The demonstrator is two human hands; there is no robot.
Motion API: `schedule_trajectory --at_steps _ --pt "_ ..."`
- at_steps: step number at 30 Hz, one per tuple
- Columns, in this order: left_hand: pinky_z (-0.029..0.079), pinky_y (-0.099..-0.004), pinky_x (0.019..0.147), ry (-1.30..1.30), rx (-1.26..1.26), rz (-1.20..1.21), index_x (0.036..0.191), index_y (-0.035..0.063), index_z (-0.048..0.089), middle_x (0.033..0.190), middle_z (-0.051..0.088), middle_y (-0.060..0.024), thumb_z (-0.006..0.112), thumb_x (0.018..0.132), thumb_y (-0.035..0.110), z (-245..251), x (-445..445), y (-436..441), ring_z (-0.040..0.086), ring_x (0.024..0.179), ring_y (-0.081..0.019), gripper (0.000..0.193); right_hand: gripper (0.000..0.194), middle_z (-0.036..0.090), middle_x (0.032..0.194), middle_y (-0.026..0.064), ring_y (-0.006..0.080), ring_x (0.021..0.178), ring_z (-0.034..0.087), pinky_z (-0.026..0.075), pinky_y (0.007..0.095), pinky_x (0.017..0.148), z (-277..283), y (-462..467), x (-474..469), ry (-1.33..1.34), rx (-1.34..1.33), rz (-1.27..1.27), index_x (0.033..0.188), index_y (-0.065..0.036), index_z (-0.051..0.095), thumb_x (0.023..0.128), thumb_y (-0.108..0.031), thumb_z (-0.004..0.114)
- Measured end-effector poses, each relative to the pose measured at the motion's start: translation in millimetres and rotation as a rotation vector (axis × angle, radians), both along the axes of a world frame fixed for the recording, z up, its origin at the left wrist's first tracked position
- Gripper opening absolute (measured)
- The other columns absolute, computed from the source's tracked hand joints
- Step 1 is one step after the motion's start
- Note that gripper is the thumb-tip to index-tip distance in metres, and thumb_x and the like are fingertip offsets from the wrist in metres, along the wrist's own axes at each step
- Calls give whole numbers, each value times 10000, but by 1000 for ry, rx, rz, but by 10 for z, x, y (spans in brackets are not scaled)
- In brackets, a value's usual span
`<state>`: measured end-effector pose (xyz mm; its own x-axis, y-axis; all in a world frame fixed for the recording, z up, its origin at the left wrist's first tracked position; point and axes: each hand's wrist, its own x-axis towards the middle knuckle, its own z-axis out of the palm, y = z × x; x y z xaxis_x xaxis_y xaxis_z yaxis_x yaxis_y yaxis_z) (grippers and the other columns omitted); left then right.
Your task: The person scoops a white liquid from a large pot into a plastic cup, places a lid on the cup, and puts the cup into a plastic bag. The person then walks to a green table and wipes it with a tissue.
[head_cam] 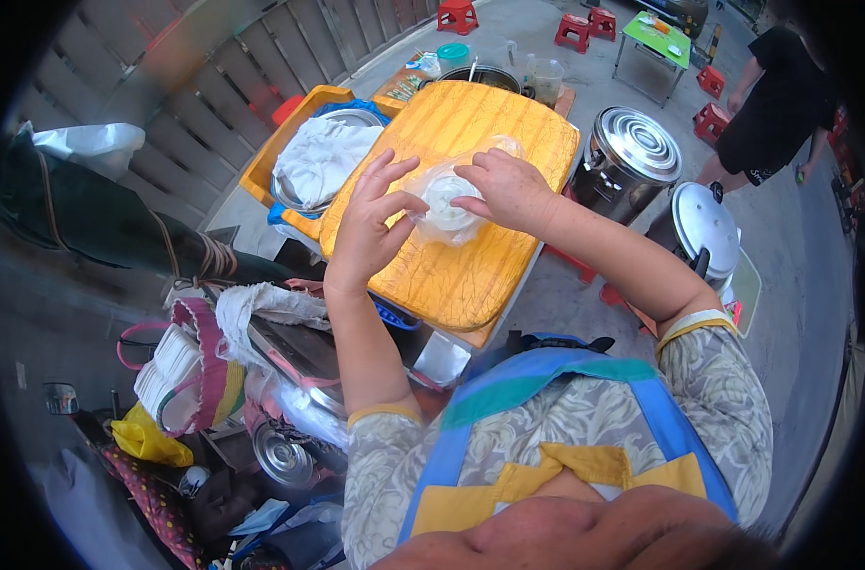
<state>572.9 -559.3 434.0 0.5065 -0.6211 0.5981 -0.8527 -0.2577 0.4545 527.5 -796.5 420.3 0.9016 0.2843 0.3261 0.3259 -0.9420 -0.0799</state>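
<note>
A clear plastic bag (432,187) surrounds a small round container (449,198) with pale contents, whose exact kind I cannot tell. Both rest on a large yellow, crinkled, wood-patterned cover (468,285). On the bag's left side, my left hand (375,221) has thumb and index finger close together at the plastic, the other fingers raised. From the right, my right hand (514,191) bends over the bag, its thumb reaching across the container and its other fingers curled against the film. Bag film shows past the right knuckles.
Left of the cover, a yellow crate (290,132) holds a white cloth (325,160). Lidded metal pots (636,146) (707,228) stand at right. Behind are a dark pot (486,75) and plastic jugs (546,78). A striped basket (204,363) sits lower left; a person (775,100) stands upper right.
</note>
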Motion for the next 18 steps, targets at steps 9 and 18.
schedule_trajectory --at_steps 9,18 --pt "337 -472 1078 204 -130 -181 793 38 583 767 618 -47 619 768 4 51 170 15 606 777 -198 55 469 617 976 123 197 880 615 511 332 766 13 -529 22 496 1357 -376 1293 9 451 866 -90 617" --pt "331 -421 1072 978 -642 -649 1062 16 618 1111 626 -137 640 842 232 66 538 -239 567 1121 -290 309 335 610 844 87 179 818 626 520 331 736 956 -196 177 200 681 52 1183 -48 546 850 -25 581"
